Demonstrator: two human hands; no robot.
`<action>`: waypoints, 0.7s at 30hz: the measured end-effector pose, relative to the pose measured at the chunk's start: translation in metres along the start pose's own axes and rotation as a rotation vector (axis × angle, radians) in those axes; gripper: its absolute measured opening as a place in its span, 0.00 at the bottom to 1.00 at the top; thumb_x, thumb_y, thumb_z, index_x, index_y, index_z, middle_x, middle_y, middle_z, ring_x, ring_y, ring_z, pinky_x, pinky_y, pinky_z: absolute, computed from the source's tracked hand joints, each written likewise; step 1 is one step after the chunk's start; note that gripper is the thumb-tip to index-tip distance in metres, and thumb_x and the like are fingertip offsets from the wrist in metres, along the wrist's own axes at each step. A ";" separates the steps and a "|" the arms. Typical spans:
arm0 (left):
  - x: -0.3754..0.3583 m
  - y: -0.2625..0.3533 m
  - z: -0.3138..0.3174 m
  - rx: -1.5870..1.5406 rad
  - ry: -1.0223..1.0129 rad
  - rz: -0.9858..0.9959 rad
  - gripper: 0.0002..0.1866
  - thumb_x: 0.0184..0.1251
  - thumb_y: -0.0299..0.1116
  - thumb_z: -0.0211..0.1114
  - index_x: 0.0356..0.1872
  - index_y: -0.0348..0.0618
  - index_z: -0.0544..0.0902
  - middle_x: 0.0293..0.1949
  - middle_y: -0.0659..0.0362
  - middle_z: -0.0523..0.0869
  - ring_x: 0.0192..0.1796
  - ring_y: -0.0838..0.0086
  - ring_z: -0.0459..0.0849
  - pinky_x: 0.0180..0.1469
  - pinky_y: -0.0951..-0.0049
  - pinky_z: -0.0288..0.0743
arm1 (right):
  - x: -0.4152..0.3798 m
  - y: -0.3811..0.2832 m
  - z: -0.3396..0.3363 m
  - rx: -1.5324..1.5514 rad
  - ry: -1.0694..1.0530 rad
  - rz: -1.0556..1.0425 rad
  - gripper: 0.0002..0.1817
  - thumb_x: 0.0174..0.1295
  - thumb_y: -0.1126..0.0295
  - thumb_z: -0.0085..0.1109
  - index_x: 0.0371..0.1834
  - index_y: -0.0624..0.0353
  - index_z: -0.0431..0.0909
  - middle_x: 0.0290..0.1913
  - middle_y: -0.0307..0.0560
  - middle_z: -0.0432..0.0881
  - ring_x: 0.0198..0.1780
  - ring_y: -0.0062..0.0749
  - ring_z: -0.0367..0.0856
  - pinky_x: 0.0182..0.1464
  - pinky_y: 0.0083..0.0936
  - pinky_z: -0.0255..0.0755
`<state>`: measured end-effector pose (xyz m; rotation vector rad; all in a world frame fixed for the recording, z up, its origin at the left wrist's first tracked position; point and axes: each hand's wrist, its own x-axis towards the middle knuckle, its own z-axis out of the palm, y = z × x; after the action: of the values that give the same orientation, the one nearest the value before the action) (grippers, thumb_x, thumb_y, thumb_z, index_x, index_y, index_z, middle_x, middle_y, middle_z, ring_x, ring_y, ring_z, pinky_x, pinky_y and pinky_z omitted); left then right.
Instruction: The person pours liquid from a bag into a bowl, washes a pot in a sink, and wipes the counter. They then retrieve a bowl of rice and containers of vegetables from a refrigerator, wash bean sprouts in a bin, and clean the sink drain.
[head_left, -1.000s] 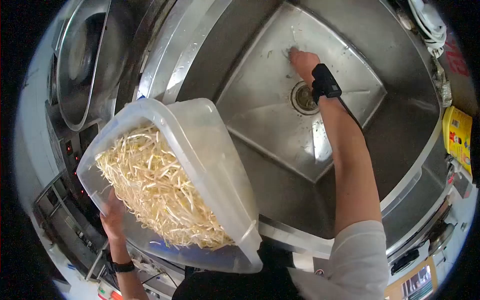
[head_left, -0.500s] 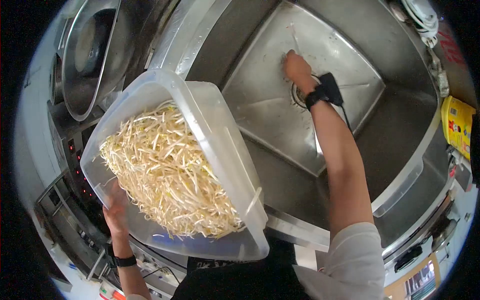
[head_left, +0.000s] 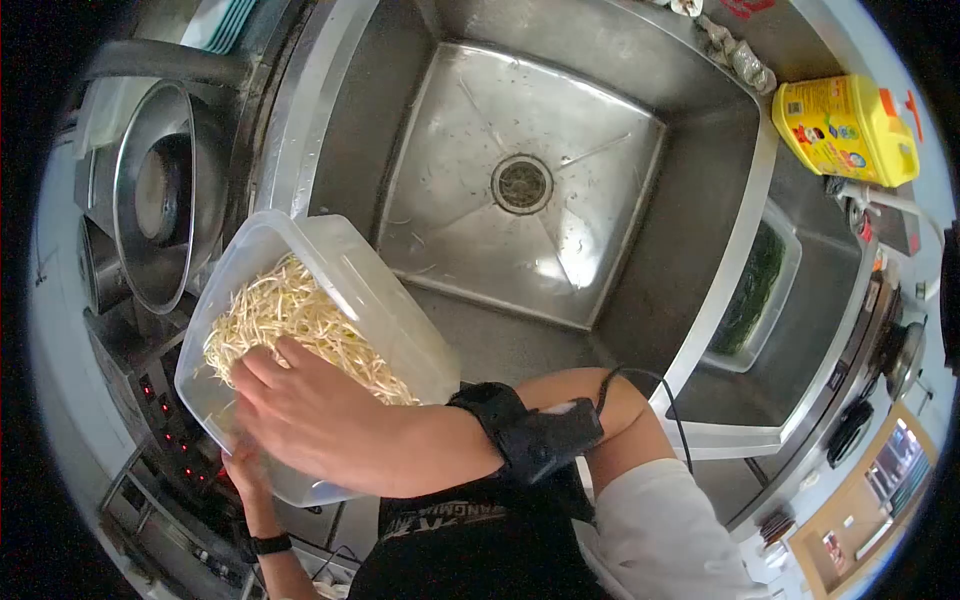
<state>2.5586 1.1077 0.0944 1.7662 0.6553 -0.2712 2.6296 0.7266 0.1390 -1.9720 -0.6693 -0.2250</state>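
Observation:
A translucent plastic tub [head_left: 375, 290] of bean sprouts [head_left: 290, 310] tilts over the sink's left edge. My left hand [head_left: 247, 470] grips its lower left rim, partly hidden behind my other hand. Above the sprouts, at the tub's near side, is my right hand [head_left: 300, 400], palm down with fingers curled. What those fingers hold, if anything, is out of sight. The steel sink [head_left: 470, 240] beside the tub has small bits scattered over its floor and around the drain [head_left: 522, 184].
A steel bowl [head_left: 185, 200] stands at the left. On the right sit a yellow jug [head_left: 845, 130] and a second basin holding a white tray [head_left: 793, 270] of dark green vegetables. A dark cable [head_left: 680, 430] hangs from my right wrist device.
My right hand has come up out of the sink and across to the sprouts. The tub has shifted slightly left and down in view, still in my left hand.

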 end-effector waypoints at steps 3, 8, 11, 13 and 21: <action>-0.001 0.004 0.000 0.125 0.043 -0.011 0.31 0.45 0.30 0.54 0.55 0.28 0.67 0.49 0.56 0.74 0.46 0.72 0.74 0.49 0.77 0.67 | -0.001 0.012 -0.030 0.068 0.007 -0.011 0.08 0.49 0.67 0.54 0.28 0.59 0.79 0.37 0.49 0.74 0.47 0.40 0.73 0.45 0.29 0.68; 0.002 0.000 -0.007 -0.070 -0.048 -0.016 0.32 0.46 0.27 0.52 0.59 0.30 0.64 0.55 0.54 0.70 0.55 0.66 0.71 0.56 0.73 0.64 | -0.058 0.148 -0.086 0.231 0.352 0.586 0.07 0.59 0.72 0.51 0.37 0.60 0.77 0.25 0.35 0.77 0.26 0.17 0.70 0.29 0.18 0.66; -0.003 0.006 0.001 0.021 0.005 -0.052 0.33 0.48 0.26 0.51 0.61 0.28 0.59 0.61 0.51 0.65 0.63 0.63 0.64 0.63 0.70 0.56 | -0.116 0.249 -0.033 -0.003 0.285 0.845 0.08 0.60 0.71 0.46 0.31 0.61 0.75 0.29 0.52 0.79 0.33 0.44 0.77 0.36 0.32 0.71; -0.004 0.011 0.006 0.045 0.007 -0.057 0.33 0.49 0.26 0.51 0.61 0.27 0.58 0.60 0.51 0.66 0.61 0.65 0.66 0.61 0.72 0.59 | -0.150 0.271 0.027 0.022 0.132 0.795 0.09 0.60 0.69 0.46 0.32 0.62 0.75 0.32 0.54 0.78 0.36 0.45 0.77 0.38 0.35 0.70; -0.005 0.010 0.011 -0.017 -0.001 -0.029 0.33 0.46 0.28 0.56 0.58 0.29 0.62 0.47 0.57 0.72 0.43 0.73 0.71 0.44 0.78 0.65 | -0.139 0.284 0.168 -0.095 -0.068 0.724 0.15 0.50 0.74 0.56 0.43 0.63 0.69 0.43 0.57 0.71 0.45 0.50 0.72 0.44 0.39 0.68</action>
<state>2.5618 1.0944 0.1022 1.7416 0.6810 -0.2853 2.6475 0.7237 -0.2185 -2.1872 0.0445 0.2579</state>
